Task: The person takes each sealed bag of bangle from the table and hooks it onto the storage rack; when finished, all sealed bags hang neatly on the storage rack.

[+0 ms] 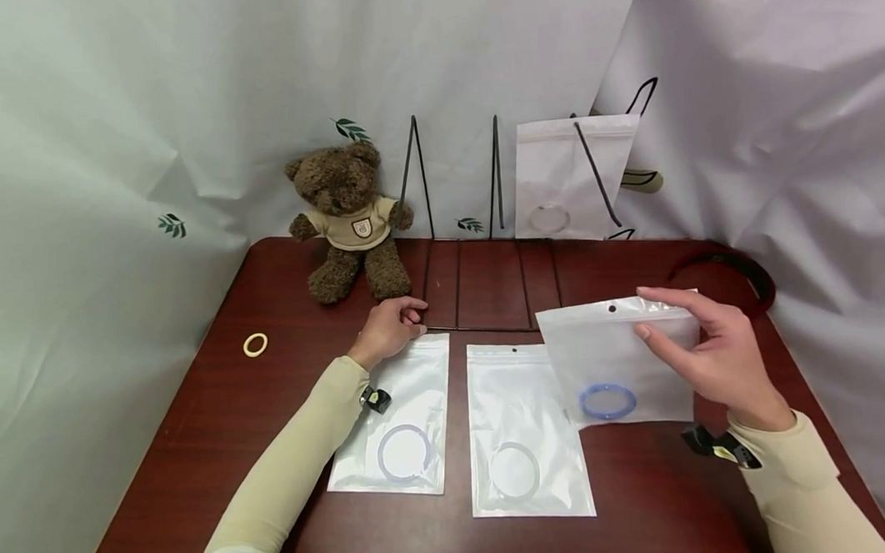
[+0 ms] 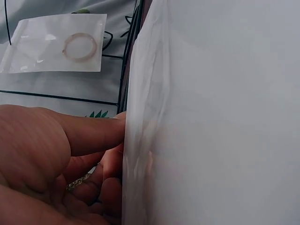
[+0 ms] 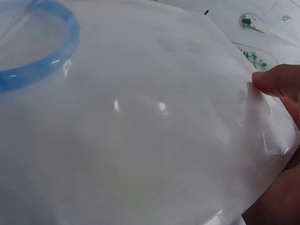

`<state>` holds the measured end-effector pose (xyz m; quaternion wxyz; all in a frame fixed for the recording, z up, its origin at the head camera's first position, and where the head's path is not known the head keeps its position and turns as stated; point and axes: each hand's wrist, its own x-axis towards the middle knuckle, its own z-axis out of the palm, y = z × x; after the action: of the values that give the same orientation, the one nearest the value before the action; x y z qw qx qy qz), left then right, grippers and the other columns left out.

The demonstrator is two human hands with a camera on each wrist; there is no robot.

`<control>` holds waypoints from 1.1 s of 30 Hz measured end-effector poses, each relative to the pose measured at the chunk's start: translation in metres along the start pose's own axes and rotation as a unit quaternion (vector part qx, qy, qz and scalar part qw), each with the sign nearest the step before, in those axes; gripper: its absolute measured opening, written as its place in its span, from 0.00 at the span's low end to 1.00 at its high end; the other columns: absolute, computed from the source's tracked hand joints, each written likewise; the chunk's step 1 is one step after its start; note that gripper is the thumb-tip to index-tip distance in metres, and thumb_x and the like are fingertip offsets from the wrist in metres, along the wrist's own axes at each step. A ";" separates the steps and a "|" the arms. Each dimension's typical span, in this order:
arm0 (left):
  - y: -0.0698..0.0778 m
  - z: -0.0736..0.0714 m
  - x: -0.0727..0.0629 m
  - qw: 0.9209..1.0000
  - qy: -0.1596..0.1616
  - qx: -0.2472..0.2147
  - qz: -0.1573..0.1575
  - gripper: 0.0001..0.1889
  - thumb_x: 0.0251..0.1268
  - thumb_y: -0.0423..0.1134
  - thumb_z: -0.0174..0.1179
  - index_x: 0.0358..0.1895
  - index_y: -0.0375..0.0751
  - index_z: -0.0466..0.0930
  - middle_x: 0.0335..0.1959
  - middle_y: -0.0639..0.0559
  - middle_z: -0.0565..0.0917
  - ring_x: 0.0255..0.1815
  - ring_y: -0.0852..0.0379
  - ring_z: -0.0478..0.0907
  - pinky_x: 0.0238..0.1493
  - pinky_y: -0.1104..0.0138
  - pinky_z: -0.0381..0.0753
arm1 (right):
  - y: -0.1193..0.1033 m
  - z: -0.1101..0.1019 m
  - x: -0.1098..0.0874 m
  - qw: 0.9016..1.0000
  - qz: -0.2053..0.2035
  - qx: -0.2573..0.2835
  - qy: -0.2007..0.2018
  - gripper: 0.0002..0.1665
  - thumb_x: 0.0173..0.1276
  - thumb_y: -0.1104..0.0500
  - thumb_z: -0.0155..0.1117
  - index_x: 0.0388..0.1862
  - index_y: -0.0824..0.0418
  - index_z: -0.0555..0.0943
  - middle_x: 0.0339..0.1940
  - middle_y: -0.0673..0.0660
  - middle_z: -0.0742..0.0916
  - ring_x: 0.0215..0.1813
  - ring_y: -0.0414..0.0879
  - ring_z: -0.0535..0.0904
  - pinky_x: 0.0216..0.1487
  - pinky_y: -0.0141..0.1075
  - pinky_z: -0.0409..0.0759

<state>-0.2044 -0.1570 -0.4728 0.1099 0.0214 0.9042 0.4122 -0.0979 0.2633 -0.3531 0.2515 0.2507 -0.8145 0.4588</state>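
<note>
My right hand (image 1: 724, 353) pinches the top right corner of a white zip bag (image 1: 642, 349) between thumb and fingers, holding it raised and tilted. A blue bangle (image 1: 608, 401) shows through its lower part. My left hand (image 1: 389, 334) has its fingers curled at the front left corner of the black wire rack (image 1: 490, 329), right at the top edge of another flat zip bag (image 1: 426, 386). In the left wrist view this bag's edge (image 2: 136, 140) hides the fingertips. A pale lilac bangle (image 1: 404, 453) shows inside it.
A third zip bag (image 1: 523, 389) with a clear bangle lies between the hands. Another bag (image 1: 557, 162) hangs on the rack's right prong. A teddy bear (image 1: 345, 219) sits left of the rack, a yellow ring (image 1: 255, 345) lies at left, and a dark headband (image 1: 758, 277) rests at right.
</note>
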 end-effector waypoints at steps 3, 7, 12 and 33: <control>0.000 -0.001 0.000 1.000 -0.001 -0.003 -0.005 0.20 0.61 0.36 0.70 0.57 0.52 0.83 0.39 0.53 0.82 0.35 0.57 0.77 0.39 0.66 0.73 | -0.008 0.008 0.009 1.000 -0.013 0.014 0.005 0.32 0.40 0.84 0.72 0.50 0.73 0.85 0.41 0.43 0.90 0.35 0.30 0.82 0.37 0.19 0.76; -0.001 -0.002 0.001 1.000 0.000 -0.004 -0.009 0.20 0.61 0.36 0.70 0.57 0.51 0.83 0.39 0.53 0.82 0.35 0.56 0.77 0.38 0.66 0.74 | -0.011 0.018 0.020 0.999 -0.023 0.021 0.015 0.30 0.42 0.83 0.72 0.50 0.72 0.85 0.42 0.43 0.90 0.37 0.30 0.83 0.38 0.19 0.77; 0.000 -0.002 0.001 1.000 -0.002 -0.009 -0.006 0.20 0.61 0.36 0.70 0.58 0.51 0.83 0.39 0.52 0.82 0.35 0.56 0.77 0.38 0.66 0.74 | -0.017 0.030 0.033 0.998 -0.035 0.025 0.044 0.27 0.46 0.81 0.71 0.49 0.72 0.86 0.44 0.48 0.91 0.42 0.28 0.84 0.43 0.20 0.77; -0.002 -0.002 0.002 1.000 -0.012 -0.023 -0.005 0.20 0.61 0.36 0.70 0.57 0.50 0.83 0.40 0.51 0.82 0.36 0.55 0.76 0.39 0.65 0.73 | -0.023 0.087 0.083 0.981 -0.182 -0.035 0.064 0.21 0.61 0.69 0.69 0.54 0.60 0.87 0.45 0.58 0.92 0.42 0.50 0.88 0.54 0.26 0.78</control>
<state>-0.2068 -0.1599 -0.4732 0.1232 0.0186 0.8931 0.4323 -0.1613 0.1624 -0.3251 0.3914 0.3558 -0.7529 0.3917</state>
